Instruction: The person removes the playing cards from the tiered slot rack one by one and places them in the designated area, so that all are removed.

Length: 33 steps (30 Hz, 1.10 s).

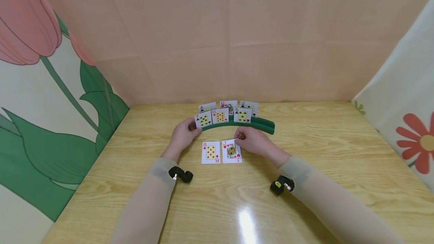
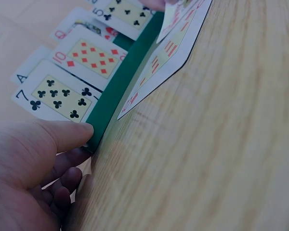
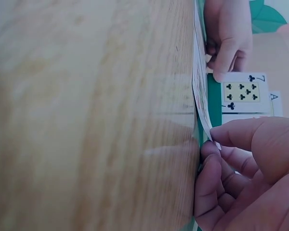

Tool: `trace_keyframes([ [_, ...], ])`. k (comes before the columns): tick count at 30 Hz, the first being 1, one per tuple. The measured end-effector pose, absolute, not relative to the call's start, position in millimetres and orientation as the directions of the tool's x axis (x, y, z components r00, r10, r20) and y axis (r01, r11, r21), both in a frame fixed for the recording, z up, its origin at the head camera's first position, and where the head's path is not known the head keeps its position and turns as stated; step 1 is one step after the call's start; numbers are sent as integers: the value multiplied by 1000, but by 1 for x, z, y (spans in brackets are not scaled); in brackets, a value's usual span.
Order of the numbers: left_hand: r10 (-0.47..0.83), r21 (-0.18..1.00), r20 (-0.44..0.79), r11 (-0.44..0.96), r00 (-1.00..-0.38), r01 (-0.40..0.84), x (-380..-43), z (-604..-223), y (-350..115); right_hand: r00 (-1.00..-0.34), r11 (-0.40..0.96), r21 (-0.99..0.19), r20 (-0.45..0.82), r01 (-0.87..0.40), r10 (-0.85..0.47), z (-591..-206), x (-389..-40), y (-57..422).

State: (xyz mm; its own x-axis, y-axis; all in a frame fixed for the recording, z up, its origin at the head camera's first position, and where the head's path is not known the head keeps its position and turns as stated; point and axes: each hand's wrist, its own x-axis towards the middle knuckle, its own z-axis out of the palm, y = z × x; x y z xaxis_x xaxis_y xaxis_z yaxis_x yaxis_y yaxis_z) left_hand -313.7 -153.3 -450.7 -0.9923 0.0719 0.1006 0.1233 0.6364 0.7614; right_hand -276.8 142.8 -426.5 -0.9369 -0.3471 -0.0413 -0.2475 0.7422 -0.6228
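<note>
Six cards (image 1: 220, 116) stand in the green card holder (image 1: 264, 124); two remain in front. My left hand (image 1: 184, 134), curled, grips its left end; my right hand (image 1: 255, 140) pinches the jack of hearts (image 1: 231, 152) (eight of diamonds (image 1: 210, 153) alongside, untouched).

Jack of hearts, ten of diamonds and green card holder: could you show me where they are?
Jack of hearts (image 1: 231, 151): head view, middle of its face.
Ten of diamonds (image 2: 92, 58): left wrist view, middle of its face.
Green card holder (image 1: 265, 125): head view, its bare right end.
</note>
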Motion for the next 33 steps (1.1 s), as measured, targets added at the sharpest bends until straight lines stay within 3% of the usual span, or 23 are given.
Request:
trace_keyframes([
  [33, 74, 760, 103, 638, -992, 126, -314, -452, -154, -944, 790, -561, -43, -247, -326, -426, -276, 137],
])
